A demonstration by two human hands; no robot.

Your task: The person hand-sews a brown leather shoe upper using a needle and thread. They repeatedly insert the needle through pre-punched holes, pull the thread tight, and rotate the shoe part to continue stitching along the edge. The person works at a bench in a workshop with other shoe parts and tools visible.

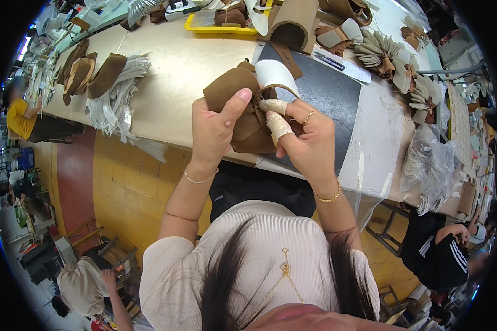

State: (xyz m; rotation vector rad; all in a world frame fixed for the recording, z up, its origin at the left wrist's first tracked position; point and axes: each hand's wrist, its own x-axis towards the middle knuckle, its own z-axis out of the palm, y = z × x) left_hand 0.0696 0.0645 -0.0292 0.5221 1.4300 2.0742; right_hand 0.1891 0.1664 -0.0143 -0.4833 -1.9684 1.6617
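Over the table's front edge I hold a folded brown suede-like piece (225, 90), with a curved white panel (275, 73) standing up at its far right side. My left hand (218, 121) grips the piece from the left, thumb pressed on top near the middle. From the right, my right hand (309, 135) pinches the inner edge where brown meets white. Its thumb and forefinger are wrapped in pale tape. What lies between those fingertips is too small to make out. Beneath the work is a dark grey mat (331, 105).
A yellow tray (221, 31) with brown pieces and a brown tube (292, 27) stand at the back. Dark snips (329, 59) lie beyond the mat. Fanned stacks (378, 52) fill the right; white strips (116, 94) hang over the left edge. Other people sit at both sides.
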